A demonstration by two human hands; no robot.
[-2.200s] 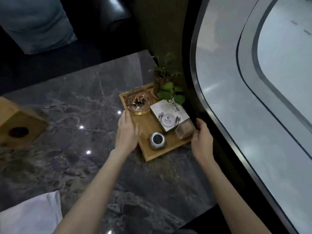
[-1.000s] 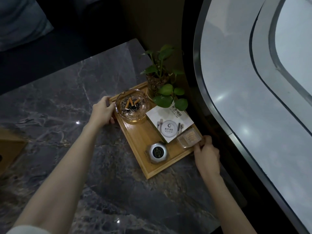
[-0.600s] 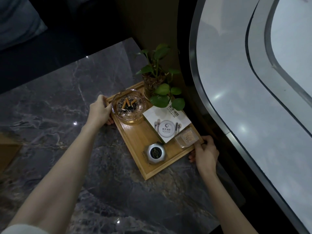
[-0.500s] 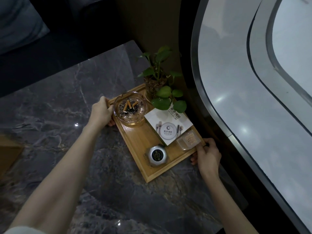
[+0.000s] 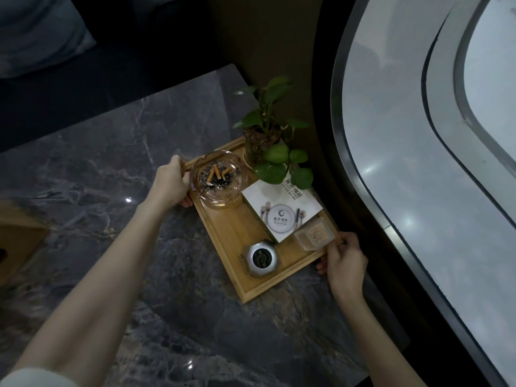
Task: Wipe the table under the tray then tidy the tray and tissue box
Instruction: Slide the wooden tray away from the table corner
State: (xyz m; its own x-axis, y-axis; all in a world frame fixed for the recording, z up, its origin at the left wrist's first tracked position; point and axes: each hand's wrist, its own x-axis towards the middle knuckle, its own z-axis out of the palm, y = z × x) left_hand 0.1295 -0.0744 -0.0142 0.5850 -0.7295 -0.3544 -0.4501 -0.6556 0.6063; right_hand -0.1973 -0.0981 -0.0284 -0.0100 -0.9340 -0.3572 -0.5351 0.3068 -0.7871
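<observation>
A: Where's the tray (image 5: 240,233) now?
B: On the dark stone counter (image 5: 92,174), at its far right corner. The left hand (image 5: 170,182) grips the far left corner, fingers (image 5: 185,203) curled under the rim, thumb on top. The right hand (image 5: 344,263) pinches the near right corner, just beyond a small clear box (image 5: 314,235).
A: How will it handle?
B: Stiff wood, I'd say, so it shouldn't flex. The load is the worry: a glass ashtray (image 5: 218,178) full of ash right by the left fingers, a potted plant (image 5: 268,141) beyond it, a card (image 5: 282,210) and a round metal piece (image 5: 261,257) nearer the right fingers. Probably heavier at the far end.
A: So, diagonal corners?
B: That looks sound. Keep it level; a tilt could slide the ashtray or tip the plant.
A: And the tissue box?
B: Only a wooden edge (image 5: 19,244) shows, well left of the left hand; I can't say more.
</observation>
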